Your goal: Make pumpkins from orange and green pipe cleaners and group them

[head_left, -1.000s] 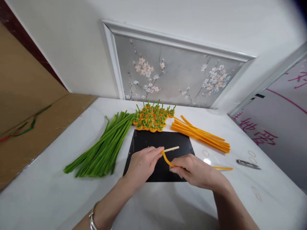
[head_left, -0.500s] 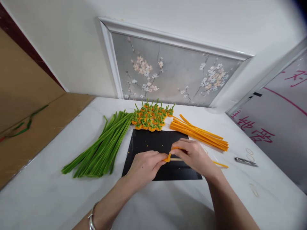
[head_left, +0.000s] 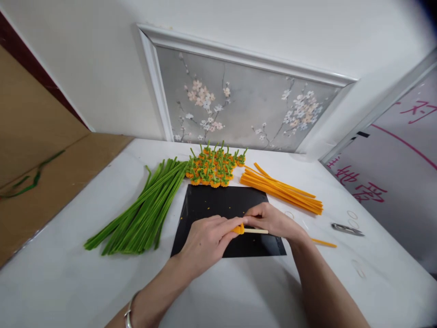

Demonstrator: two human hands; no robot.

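My left hand (head_left: 208, 237) is closed in a pinch round a thin pale wooden stick (head_left: 256, 231) and the orange pipe cleaner (head_left: 241, 228) wound about it. The bare end of the stick points right, below my right fingers. My right hand (head_left: 269, 219) is closed, its fingertips pinched at the top of the orange winding, close to my left fingertips. A straight orange tail (head_left: 324, 243) shows past my right wrist; its link to the winding is hidden. Both hands are over a black mat (head_left: 221, 198) dotted with orange bits.
Green pipe cleaners (head_left: 139, 209) lie bundled at left. Several orange pompoms with green stems (head_left: 213, 166) stand behind the mat. An orange pipe-cleaner bundle (head_left: 283, 189) lies at right, with metal snips (head_left: 347, 229) and clear rings (head_left: 353, 215) beyond it. Cardboard (head_left: 68, 173) borders the left side.
My right hand has come down and closer to my left fingertips, folding the upright orange bit around the stick. The orange tail past my wrist has shifted right. More of the stick shows.
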